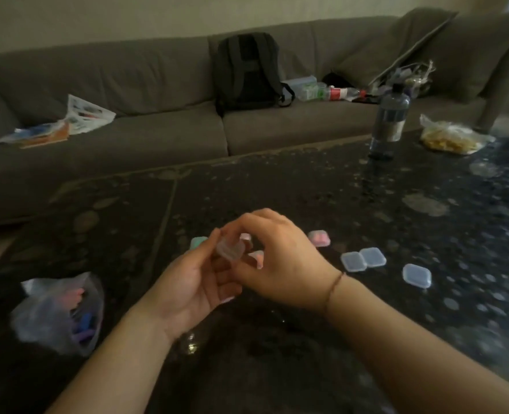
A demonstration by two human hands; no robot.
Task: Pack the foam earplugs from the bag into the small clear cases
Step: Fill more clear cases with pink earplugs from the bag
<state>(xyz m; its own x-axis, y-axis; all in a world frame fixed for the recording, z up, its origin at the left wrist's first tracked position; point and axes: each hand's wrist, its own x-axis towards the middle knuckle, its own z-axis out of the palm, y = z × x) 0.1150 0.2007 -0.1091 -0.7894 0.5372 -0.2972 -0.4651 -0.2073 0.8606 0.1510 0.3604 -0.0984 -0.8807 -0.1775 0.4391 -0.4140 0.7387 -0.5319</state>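
Both the left hand (187,282) and the right hand (277,264) pinch one small clear case (230,251) above the dark table (307,186), near the earplug bag (59,312).

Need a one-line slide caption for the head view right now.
Both hands, left hand and right hand, hold a small clear case above the table, earplug bag at left.

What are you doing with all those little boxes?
A person is packing foam earplugs into small clear cases at a dark table. Both hands, left hand and right hand, hold one clear case above the table between them. The bag of earplugs lies to the left. A filled pink case sits past the hands, and three empty cases wait on the right.
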